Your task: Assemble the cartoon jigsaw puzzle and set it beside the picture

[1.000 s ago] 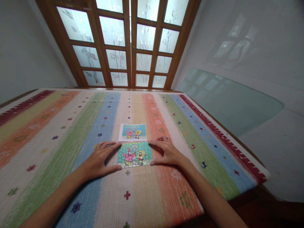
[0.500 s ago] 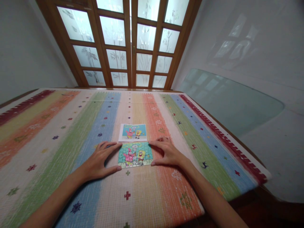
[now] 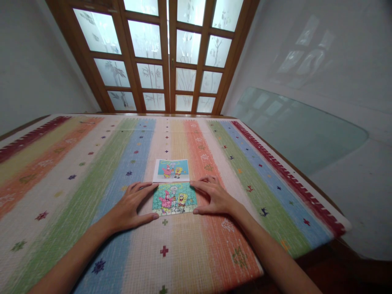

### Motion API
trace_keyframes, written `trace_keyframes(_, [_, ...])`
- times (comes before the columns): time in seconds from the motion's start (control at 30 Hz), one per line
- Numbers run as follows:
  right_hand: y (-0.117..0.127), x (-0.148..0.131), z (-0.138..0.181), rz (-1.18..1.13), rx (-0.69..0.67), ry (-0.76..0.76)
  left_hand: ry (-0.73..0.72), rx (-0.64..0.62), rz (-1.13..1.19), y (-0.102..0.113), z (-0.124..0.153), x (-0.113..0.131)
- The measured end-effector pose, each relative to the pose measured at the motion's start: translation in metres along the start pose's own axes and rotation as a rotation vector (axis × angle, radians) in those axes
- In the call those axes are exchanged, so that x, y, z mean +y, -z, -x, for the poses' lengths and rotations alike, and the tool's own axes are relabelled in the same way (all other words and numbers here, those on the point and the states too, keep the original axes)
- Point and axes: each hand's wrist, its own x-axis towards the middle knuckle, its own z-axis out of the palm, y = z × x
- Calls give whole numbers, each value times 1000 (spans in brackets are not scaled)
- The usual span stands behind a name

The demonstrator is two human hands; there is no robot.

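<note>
A jigsaw puzzle (image 3: 174,199) with its pieces joined lies flat on the striped tablecloth, showing a pink starfish, a yellow sponge figure and a pale figure between them on teal. My left hand (image 3: 131,206) rests at its left side, index fingertip by the upper left corner and thumb tip by the lower left. On the opposite side, my right hand (image 3: 214,196) has its index finger and thumb at the two right corners. Both hands have thumb and index finger spread apart. Just beyond the puzzle lies a white-bordered picture card (image 3: 171,170) with the same scene.
The table wears a striped tablecloth (image 3: 122,261) in several colours with small printed motifs. Its right edge (image 3: 294,179) runs beside a pale wall with a greenish panel (image 3: 297,122). Wooden doors (image 3: 168,81) with frosted panes stand behind the table.
My fingertips have shifted slightly inward at the puzzle's corners, both thumbs moving a little toward the middle. The puzzle and picture card look almost unmoved.
</note>
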Motion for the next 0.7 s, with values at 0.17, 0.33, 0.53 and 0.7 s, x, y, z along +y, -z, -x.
trace_keyframes(0.17, [2,-1,0,23,-3,-11,-4,-3,-20,0,2,-2])
trace_keyframes(0.33, [4,0,0,40,-3,-24,0,-4,-32,1,2,-4])
trace_keyframes(0.53, [3,0,1,47,2,-36,6,4,-36,1,2,-4])
trace_keyframes(0.7, [1,-1,1,24,-3,-50,7,6,-17,0,2,-3])
